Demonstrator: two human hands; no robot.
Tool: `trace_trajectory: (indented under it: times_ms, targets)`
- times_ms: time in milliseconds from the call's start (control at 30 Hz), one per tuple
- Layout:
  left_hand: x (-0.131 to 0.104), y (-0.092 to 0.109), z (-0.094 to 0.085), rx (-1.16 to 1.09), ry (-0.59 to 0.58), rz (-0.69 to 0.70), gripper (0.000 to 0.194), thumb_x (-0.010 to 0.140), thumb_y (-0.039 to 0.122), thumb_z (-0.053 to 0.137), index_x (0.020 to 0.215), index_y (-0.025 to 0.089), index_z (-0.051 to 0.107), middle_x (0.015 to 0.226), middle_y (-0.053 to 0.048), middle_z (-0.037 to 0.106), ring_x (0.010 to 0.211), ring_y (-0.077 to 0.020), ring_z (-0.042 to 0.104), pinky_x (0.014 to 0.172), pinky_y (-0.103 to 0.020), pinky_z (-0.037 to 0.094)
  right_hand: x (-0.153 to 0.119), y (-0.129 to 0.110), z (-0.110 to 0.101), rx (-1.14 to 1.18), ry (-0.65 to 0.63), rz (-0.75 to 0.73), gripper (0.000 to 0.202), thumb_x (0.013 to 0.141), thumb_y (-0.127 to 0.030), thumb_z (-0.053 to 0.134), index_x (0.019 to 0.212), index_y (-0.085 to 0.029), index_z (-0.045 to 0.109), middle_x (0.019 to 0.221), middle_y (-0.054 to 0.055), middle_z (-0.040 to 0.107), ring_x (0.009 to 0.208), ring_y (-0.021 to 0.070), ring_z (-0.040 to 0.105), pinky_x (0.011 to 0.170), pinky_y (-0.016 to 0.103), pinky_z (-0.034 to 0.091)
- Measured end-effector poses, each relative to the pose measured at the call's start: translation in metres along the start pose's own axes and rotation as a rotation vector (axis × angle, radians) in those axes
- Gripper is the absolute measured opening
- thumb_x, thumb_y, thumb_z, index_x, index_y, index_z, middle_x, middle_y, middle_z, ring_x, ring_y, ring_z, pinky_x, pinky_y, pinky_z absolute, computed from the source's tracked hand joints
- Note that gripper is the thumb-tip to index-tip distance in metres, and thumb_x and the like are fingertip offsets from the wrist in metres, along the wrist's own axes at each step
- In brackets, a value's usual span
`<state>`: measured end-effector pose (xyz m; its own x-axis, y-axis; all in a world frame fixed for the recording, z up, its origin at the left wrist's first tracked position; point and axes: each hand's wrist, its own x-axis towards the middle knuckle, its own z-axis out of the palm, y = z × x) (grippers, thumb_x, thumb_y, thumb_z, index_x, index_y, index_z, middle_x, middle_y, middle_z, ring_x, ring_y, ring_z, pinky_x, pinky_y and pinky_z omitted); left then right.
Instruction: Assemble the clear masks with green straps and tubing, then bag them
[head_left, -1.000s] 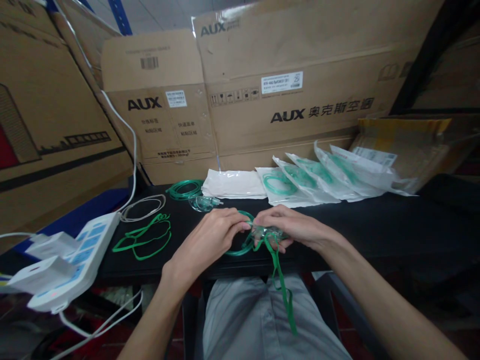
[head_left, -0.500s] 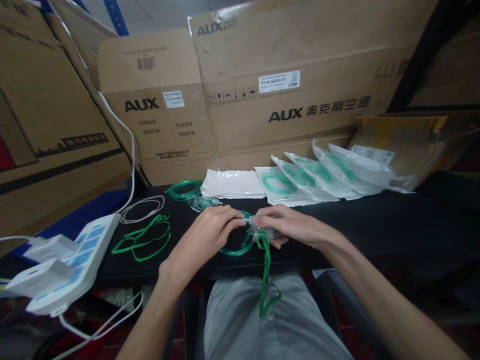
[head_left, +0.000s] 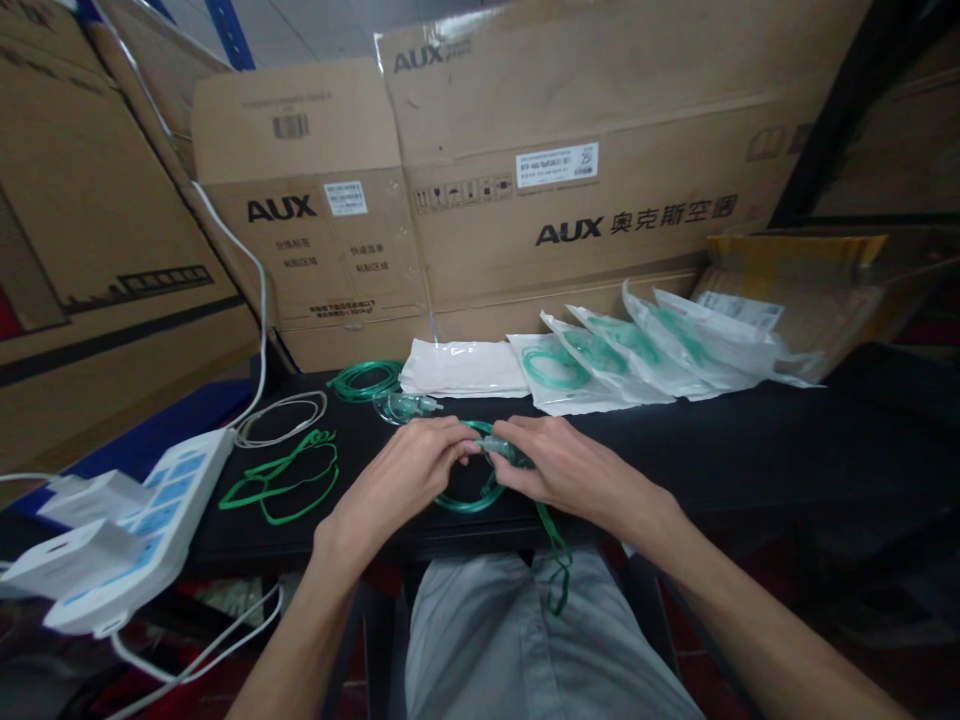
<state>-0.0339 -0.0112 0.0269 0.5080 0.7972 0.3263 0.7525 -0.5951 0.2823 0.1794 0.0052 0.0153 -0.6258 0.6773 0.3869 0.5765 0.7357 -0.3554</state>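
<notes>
My right hand (head_left: 551, 460) is wrapped round a clear green-tinted mask with a connector (head_left: 501, 448), and a green strap (head_left: 556, 560) hangs from it over my lap. My left hand (head_left: 427, 455) pinches the end of green tubing at the connector's left side; the fingertips hide the joint. Beneath the hands, a coil of green tubing (head_left: 465, 503) lies on the black table (head_left: 720, 470). Behind my left hand are another clear mask (head_left: 405, 406) and a second green coil (head_left: 365, 381). A loose green strap (head_left: 289, 480) lies farther left.
White folded bags (head_left: 465, 368) and several packaged tubing sets (head_left: 559, 370) line the back, before a large cardboard box (head_left: 600, 120). At the left are a power strip (head_left: 161, 530) with plugs and a pale cable loop (head_left: 285, 418). An open carton (head_left: 810, 300) stands right.
My right hand has turned over the mask, now covering most of it. The hanging strap has shifted right and shows less of its length. My left hand has moved slightly left.
</notes>
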Motion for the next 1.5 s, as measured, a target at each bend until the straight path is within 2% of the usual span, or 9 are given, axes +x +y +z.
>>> trace_trajectory:
  times_ms: [167, 300, 500, 700, 833, 933, 1100, 1233, 1500]
  targets:
    - [0.001, 0.001, -0.003, 0.013, 0.009, 0.003, 0.022, 0.1, 0.015, 0.05, 0.1, 0.019, 0.071, 0.095, -0.003, 0.071, 0.092, -0.0182, 0.065, 0.084, -0.029, 0.045, 0.002, 0.002, 0.0, 0.114, 0.019, 0.053, 0.023, 0.095, -0.034, 0.055, 0.102, -0.016, 0.068, 0.085, 0.007, 0.068, 0.08, 0.0205, 0.062, 0.078, 0.031, 0.044]
    - [0.002, 0.004, -0.005, 0.068, 0.03, 0.018, 0.022, 0.099, 0.014, 0.052, 0.104, 0.02, 0.072, 0.094, -0.003, 0.071, 0.091, -0.0189, 0.065, 0.082, -0.029, 0.045, 0.007, 0.007, -0.001, 0.64, -0.155, 0.275, 0.026, 0.093, -0.04, 0.054, 0.083, -0.018, 0.064, 0.054, -0.004, 0.054, 0.046, 0.0104, 0.049, 0.05, 0.022, 0.038]
    - [0.002, 0.007, -0.005, 0.149, 0.057, 0.033, 0.022, 0.098, 0.013, 0.053, 0.108, 0.019, 0.072, 0.093, -0.003, 0.07, 0.091, -0.0199, 0.064, 0.083, -0.031, 0.046, 0.012, 0.012, 0.007, 1.124, -0.241, 0.505, 0.028, 0.085, -0.043, 0.061, 0.084, -0.016, 0.064, 0.075, 0.006, 0.071, 0.044, 0.0059, 0.044, 0.038, 0.017, 0.026]
    - [0.0, 0.007, -0.004, 0.227, 0.019, 0.044, 0.023, 0.098, 0.01, 0.049, 0.107, 0.017, 0.069, 0.099, -0.005, 0.069, 0.095, -0.0219, 0.063, 0.088, -0.035, 0.046, 0.008, 0.004, 0.004, 0.676, -0.16, 0.324, 0.026, 0.093, -0.041, 0.053, 0.083, -0.019, 0.062, 0.053, -0.003, 0.053, 0.048, 0.0118, 0.052, 0.05, 0.022, 0.04]
    - [0.0, 0.003, -0.001, 0.214, -0.019, 0.046, 0.024, 0.098, 0.01, 0.049, 0.109, 0.019, 0.069, 0.104, -0.005, 0.069, 0.098, -0.0212, 0.063, 0.09, -0.034, 0.047, 0.0, -0.006, 0.002, 0.107, 0.002, 0.136, 0.022, 0.094, -0.034, 0.055, 0.099, -0.017, 0.068, 0.088, 0.01, 0.069, 0.087, 0.0247, 0.064, 0.077, 0.032, 0.047]
    - [0.001, 0.001, 0.0, 0.195, -0.018, 0.05, 0.024, 0.099, 0.012, 0.05, 0.111, 0.02, 0.069, 0.108, -0.006, 0.07, 0.102, -0.0209, 0.063, 0.092, -0.034, 0.046, -0.002, -0.009, 0.002, -0.005, 0.016, 0.089, 0.025, 0.095, -0.033, 0.053, 0.103, -0.015, 0.068, 0.099, 0.015, 0.07, 0.097, 0.0286, 0.063, 0.083, 0.035, 0.046]
    - [0.002, 0.004, -0.002, 0.199, 0.018, 0.054, 0.022, 0.099, 0.014, 0.051, 0.108, 0.02, 0.071, 0.1, -0.005, 0.07, 0.096, -0.0212, 0.064, 0.088, -0.034, 0.047, 0.006, 0.002, 0.004, 0.552, -0.124, 0.293, 0.025, 0.093, -0.038, 0.054, 0.087, -0.017, 0.065, 0.058, 0.0, 0.058, 0.053, 0.0141, 0.057, 0.053, 0.024, 0.043]
    - [0.001, 0.006, -0.005, 0.236, 0.02, 0.033, 0.024, 0.098, 0.011, 0.051, 0.108, 0.018, 0.072, 0.098, -0.005, 0.069, 0.095, -0.0225, 0.064, 0.085, -0.034, 0.048, 0.015, 0.01, 0.014, 1.132, -0.204, 0.493, 0.029, 0.086, -0.042, 0.061, 0.079, -0.014, 0.064, 0.062, 0.002, 0.065, 0.041, 0.0062, 0.045, 0.037, 0.017, 0.027]
    - [0.006, 0.009, 0.004, 0.143, 0.051, 0.041, 0.024, 0.099, 0.012, 0.052, 0.117, 0.017, 0.067, 0.107, -0.005, 0.068, 0.101, -0.0205, 0.064, 0.085, -0.031, 0.049, 0.014, 0.018, 0.007, 1.284, -0.252, 0.534, 0.03, 0.083, -0.04, 0.065, 0.076, -0.011, 0.066, 0.065, 0.007, 0.071, 0.038, 0.0054, 0.045, 0.033, 0.015, 0.025]
